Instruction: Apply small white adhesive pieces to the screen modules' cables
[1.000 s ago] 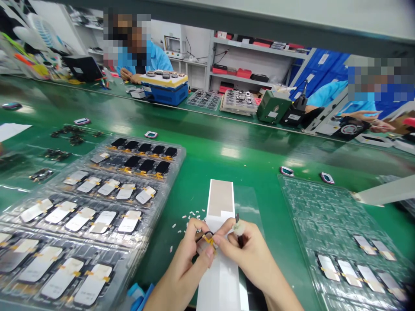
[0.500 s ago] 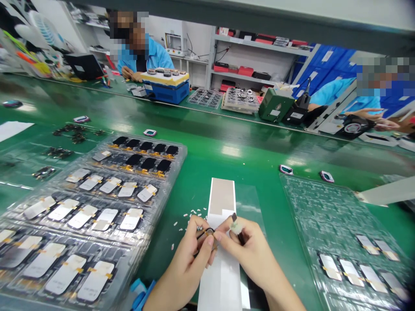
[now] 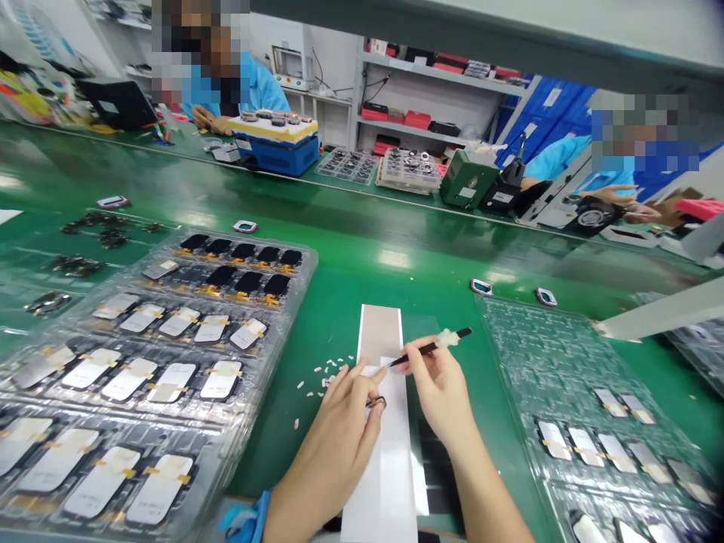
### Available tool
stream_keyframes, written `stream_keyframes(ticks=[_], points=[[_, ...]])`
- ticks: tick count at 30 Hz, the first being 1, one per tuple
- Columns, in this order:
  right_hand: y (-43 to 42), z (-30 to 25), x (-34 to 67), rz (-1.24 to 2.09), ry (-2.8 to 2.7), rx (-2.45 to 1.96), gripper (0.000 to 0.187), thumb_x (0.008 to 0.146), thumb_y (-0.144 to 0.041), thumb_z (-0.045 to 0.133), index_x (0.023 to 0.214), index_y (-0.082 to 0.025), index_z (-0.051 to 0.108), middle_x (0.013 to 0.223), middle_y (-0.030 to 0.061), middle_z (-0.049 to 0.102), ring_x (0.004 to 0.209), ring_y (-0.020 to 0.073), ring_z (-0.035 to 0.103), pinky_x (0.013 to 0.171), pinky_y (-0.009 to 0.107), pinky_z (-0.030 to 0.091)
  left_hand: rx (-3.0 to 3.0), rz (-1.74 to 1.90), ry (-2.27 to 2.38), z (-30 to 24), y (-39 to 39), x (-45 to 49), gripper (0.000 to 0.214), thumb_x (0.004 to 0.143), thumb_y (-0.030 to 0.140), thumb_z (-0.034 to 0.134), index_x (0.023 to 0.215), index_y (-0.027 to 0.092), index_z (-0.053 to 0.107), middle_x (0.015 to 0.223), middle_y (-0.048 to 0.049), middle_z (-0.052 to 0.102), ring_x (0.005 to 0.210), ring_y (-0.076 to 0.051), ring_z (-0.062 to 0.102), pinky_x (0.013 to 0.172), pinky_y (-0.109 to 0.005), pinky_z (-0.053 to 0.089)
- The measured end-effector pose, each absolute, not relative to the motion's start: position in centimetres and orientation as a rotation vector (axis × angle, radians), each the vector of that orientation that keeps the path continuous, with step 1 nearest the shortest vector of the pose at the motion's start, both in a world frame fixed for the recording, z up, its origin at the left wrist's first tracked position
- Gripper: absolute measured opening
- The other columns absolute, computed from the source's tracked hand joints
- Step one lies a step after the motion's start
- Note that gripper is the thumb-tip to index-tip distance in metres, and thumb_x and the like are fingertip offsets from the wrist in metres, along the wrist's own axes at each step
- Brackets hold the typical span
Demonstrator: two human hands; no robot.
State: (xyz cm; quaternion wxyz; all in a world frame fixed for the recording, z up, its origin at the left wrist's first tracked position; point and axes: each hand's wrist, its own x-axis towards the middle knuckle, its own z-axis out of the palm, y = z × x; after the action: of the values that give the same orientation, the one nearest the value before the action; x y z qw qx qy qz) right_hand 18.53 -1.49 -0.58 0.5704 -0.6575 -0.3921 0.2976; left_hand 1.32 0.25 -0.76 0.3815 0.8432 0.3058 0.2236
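My left hand (image 3: 348, 430) lies palm down over a long white adhesive strip (image 3: 381, 483) with a beige far section. Curled fingers hold a small dark-rimmed part (image 3: 376, 402), mostly hidden by the hand, while an index fingertip presses near the edge of the backing. Black tweezers (image 3: 421, 353) with a pale wrap around the handle are pinched in my right hand (image 3: 440, 385). Their tip points down and left to the strip, close to my left fingertip. Small pale scraps (image 3: 325, 369) are scattered left of the strip.
On the left stands a clear tray (image 3: 271, 354) of several screen modules; another clear tray (image 3: 509, 354) lies on the right, partly filled. Small pink-rimmed pieces (image 3: 481, 286) sit behind it. Across the bench, two people in blue work near a blue box (image 3: 283, 151).
My hands have parted from the small part they held together. The left has turned palm down onto the strip; the right has swung the tweezers round to point at it. The view has shifted slightly.
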Motion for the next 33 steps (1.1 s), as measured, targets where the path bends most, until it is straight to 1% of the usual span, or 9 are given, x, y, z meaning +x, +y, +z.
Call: stream_keyframes(ticks=[2,6,11,17,22,26,29,31,33], points=[[-1.2,-1.3,18.6,0.725,-0.895,-1.523,0.042,0.081,-0.058,0.068,0.090,-0.019,0.057,0.077,0.0038,0.067,0.067,0.0201,0.068,0.070,0.034,0.055,2.235,0.543,0.791,-0.9,0.3,1.5,0.010,0.102,0.016,0.033,0.104,0.023,0.041,0.140,-0.0129,0.057,0.145,-0.025,0.032,0.118,-0.059,0.024],[-0.7,-2.2,18.7,0.771,-0.838,-1.480,0.044,0.077,-0.058,0.072,0.090,-0.020,0.056,0.075,0.0037,0.068,0.067,0.0217,0.071,0.070,0.036,0.059,2.368,0.468,0.773,-0.7,0.3,1.7,0.012,0.101,0.013,0.034,0.101,0.022,0.043,0.136,-0.0130,0.061,0.145,-0.028,0.034,0.116,-0.060,0.030],[-0.3,-2.5,18.9,0.812,-0.756,-1.437,0.046,0.072,-0.059,0.076,0.086,-0.019,0.057,0.074,0.0036,0.069,0.064,0.0214,0.071,0.068,0.036,0.061,2.482,0.409,0.790,-0.7,0.4,1.9,0.021,0.100,0.010,0.035,0.117,0.018,0.044,0.136,-0.0128,0.061,0.144,-0.030,0.034,0.114,-0.063,0.032],[-0.1,-2.1,18.6,0.846,-0.670,-1.381,0.049,0.065,-0.056,0.083,0.084,-0.017,0.058,0.073,0.0030,0.069,0.061,0.0196,0.071,0.065,0.033,0.061,2.535,0.368,0.810,-0.9,0.2,1.9,0.031,0.100,0.010,0.035,0.129,0.017,0.040,0.137,-0.0110,0.061,0.145,-0.031,0.033,0.113,-0.068,0.030],[-0.3,-0.7,18.1,0.907,-0.624,-1.302,0.047,0.063,-0.050,0.087,0.082,-0.016,0.059,0.071,0.0045,0.071,0.058,0.0187,0.071,0.059,0.029,0.060,2.477,0.426,0.840,-0.9,0.0,2.0,0.028,0.100,0.010,0.035,0.125,0.020,0.043,0.138,-0.0084,0.061,0.145,-0.030,0.034,0.114,-0.070,0.024],[-1.1,1.4,18.3,0.889,-0.577,-1.213,0.041,0.069,-0.043,0.086,0.086,-0.016,0.060,0.077,0.0045,0.072,0.066,0.0157,0.072,0.065,0.025,0.060,2.372,0.514,0.850,-0.9,0.1,2.0,0.023,0.100,0.010,0.035,0.117,0.022,0.046,0.132,-0.0072,0.064,0.141,-0.027,0.040,0.116,-0.066,0.021],[-2.5,2.6,18.1,0.806,-0.554,-1.159,0.036,0.071,-0.036,0.086,0.088,-0.018,0.060,0.083,0.0027,0.073,0.072,0.0137,0.073,0.071,0.022,0.060,2.246,0.632,0.853,-0.6,0.2,1.8,0.016,0.101,0.014,0.036,0.105,0.022,0.049,0.132,-0.0088,0.063,0.139,-0.028,0.041,0.116,-0.063,0.021],[-3.7,2.8,17.4,0.669,-0.578,-1.161,0.028,0.076,-0.032,0.083,0.089,-0.019,0.061,0.085,0.0025,0.072,0.074,0.0151,0.074,0.072,0.024,0.062,2.071,0.738,0.867,-0.3,0.2,1.6,0.011,0.101,0.019,0.039,0.100,0.023,0.050,0.126,-0.0098,0.064,0.131,-0.029,0.049,0.110,-0.057,0.033],[-4.9,2.5,16.4,0.513,-0.621,-1.186,0.020,0.083,-0.029,0.077,0.090,-0.019,0.061,0.085,0.0027,0.071,0.077,0.0182,0.075,0.070,0.027,0.064,1.802,0.808,0.863,0.1,0.3,1.6,0.009,0.102,0.025,0.040,0.099,0.023,0.048,0.111,-0.0088,0.068,0.107,-0.025,0.062,0.093,-0.044,0.047]])
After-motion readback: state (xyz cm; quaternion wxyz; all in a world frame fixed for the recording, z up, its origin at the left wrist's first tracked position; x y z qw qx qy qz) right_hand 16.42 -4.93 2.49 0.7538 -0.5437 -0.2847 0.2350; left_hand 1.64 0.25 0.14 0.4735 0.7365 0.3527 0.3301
